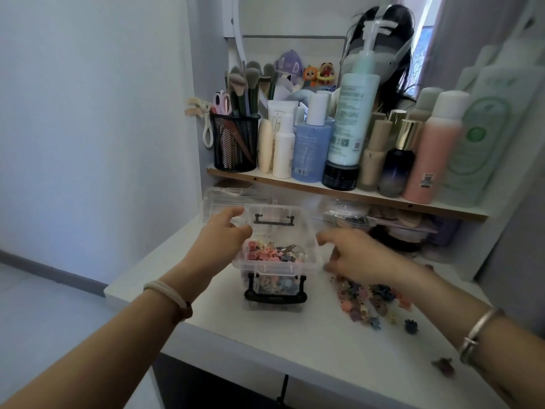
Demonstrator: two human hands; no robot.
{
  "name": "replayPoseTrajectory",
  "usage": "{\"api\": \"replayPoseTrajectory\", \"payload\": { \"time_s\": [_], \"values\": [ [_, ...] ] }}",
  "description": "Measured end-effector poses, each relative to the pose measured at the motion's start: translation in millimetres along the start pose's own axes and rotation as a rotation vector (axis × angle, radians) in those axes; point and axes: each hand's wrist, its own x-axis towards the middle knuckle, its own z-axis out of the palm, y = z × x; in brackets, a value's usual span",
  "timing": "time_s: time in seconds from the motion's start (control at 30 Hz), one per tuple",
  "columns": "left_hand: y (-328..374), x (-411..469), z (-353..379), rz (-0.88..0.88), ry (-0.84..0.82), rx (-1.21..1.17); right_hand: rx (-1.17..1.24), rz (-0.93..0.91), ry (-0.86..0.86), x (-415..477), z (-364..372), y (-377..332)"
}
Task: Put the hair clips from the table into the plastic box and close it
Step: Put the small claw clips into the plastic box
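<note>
Furthest left in the frame, a bare forearm wearing a pale hair tie (pixel 166 292) at the wrist reaches up to the left hand (pixel 222 242). Its thumb and fingers are closed on the left edge of the raised lid (pixel 272 215). The lid stands upright, hinged open at the back of the clear plastic box (pixel 275 268), and shows a black handle.

The box sits at the centre of the white tabletop (pixel 295 343), with a black latch (pixel 275 293) hanging on its near wall. A heap of small coloured hair clips (pixel 271 252) lies inside it.

Just right of the box, the right hand (pixel 355 256) hovers low, its fingers pointing left toward the box's right rim. It is blurred, so whether it holds anything cannot be told. Under and below it, loose clips (pixel 368 301) are scattered on the tabletop. A dark blue clip (pixel 411 326) lies further out and a purple one (pixel 443 366) lies near the lower right.

A metal bangle (pixel 476 333) circles the right wrist. Across the upper frame, a shelf (pixel 295 184) carries a mesh cup (pixel 235 144) of makeup brushes and a row of bottles (pixel 311 149).
</note>
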Motion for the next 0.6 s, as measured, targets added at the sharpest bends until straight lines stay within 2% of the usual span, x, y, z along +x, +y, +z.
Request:
{"api": "replayPoseTrajectory", "payload": {
  "time_s": [0.03, 0.1, 0.17, 0.3, 0.37, 0.5, 0.53, 0.6],
  "values": [
    [0, 0, 0, -0.001, -0.001, 0.0, -0.077, -0.022, -0.085, -1, 4, 0],
    [1, 0, 0, 0.0, 0.001, 0.006, -0.19, -0.04, -0.127, -1, 7, -3],
    [1, 0, 0, -0.002, -0.001, 0.01, -0.247, -0.055, -0.1, 3, 9, -5],
    [1, -1, 0, -0.005, -0.005, 0.01, -0.205, -0.101, -0.029, 11, 14, 3],
    [2, -1, 0, 0.002, -0.004, 0.009, -0.137, -0.083, 0.052, 14, 9, 5],
    [3, -2, 0, 0.004, -0.013, 0.007, 0.229, -0.074, 0.495, 20, -18, -5],
    [3, -2, 0, 0.005, -0.015, 0.01, 0.331, -0.105, 0.517, 21, -24, -11],
    [3, -1, -1, 0.005, -0.018, 0.01, 0.427, -0.193, 0.398, 20, -30, -23]
  ]
}}
